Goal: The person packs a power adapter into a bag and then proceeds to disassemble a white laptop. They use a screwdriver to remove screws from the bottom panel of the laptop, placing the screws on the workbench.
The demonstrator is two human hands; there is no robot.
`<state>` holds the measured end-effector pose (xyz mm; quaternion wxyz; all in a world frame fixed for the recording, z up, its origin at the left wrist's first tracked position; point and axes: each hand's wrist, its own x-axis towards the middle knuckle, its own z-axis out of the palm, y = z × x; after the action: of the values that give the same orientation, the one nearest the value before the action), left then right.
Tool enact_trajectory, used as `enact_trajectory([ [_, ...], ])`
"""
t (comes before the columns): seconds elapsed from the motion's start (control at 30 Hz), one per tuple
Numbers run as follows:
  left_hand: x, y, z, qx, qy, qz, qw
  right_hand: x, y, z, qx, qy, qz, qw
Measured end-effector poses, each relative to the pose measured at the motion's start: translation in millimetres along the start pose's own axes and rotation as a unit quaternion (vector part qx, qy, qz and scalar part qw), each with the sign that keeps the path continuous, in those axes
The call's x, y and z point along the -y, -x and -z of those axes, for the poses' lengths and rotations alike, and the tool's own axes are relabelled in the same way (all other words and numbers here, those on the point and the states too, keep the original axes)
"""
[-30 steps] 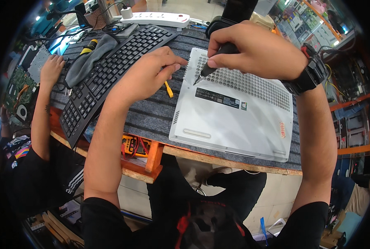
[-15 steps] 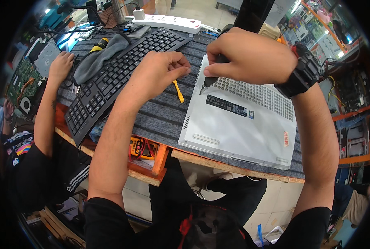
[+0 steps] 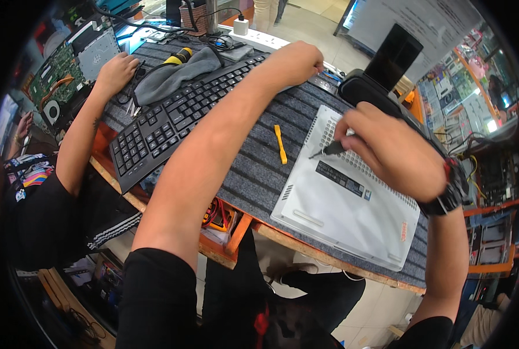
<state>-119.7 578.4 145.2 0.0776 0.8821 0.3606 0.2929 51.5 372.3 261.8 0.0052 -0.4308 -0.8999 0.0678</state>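
A silver laptop (image 3: 352,215) lies upside down on the ribbed grey mat, its vented underside facing up. My right hand (image 3: 381,145) is closed round a black screwdriver (image 3: 332,149), held slanted over the laptop's left part; whether its tip touches the case, I cannot tell. Stretched out to the far side of the bench, my left hand (image 3: 294,63) has its fingers curled beyond the black keyboard (image 3: 184,113). Anything between those fingers is hidden. A yellow pry tool (image 3: 280,144) rests on the mat left of the laptop.
A white power strip (image 3: 259,39) runs along the far edge. Behind the laptop stands a dark phone (image 3: 394,57) by a black case. At left, a co-worker's hand (image 3: 117,72) is near a grey cloth (image 3: 178,75) and a circuit board (image 3: 59,78). An open drawer (image 3: 236,232) holds a yellow meter.
My left hand has reached forward and right, from above the mat to the bench's far side. My right hand has drawn the screwdriver slightly back, more slanted now. The whole view has shifted.
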Motion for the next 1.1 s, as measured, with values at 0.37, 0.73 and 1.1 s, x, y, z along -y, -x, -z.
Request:
enact_trajectory([
  [0.37,-20,-61,-47,0.126,-0.047,-0.048,0.990,2,2,-98,-0.415,-0.353,0.006,0.838],
  [0.73,-29,-52,-44,0.071,-0.072,-0.105,0.989,-16,19,-104,-0.433,-0.299,0.023,0.850],
  [1.1,-27,-47,-56,0.032,-0.109,-0.121,0.986,-14,19,-109,-0.436,-0.313,0.035,0.843],
])
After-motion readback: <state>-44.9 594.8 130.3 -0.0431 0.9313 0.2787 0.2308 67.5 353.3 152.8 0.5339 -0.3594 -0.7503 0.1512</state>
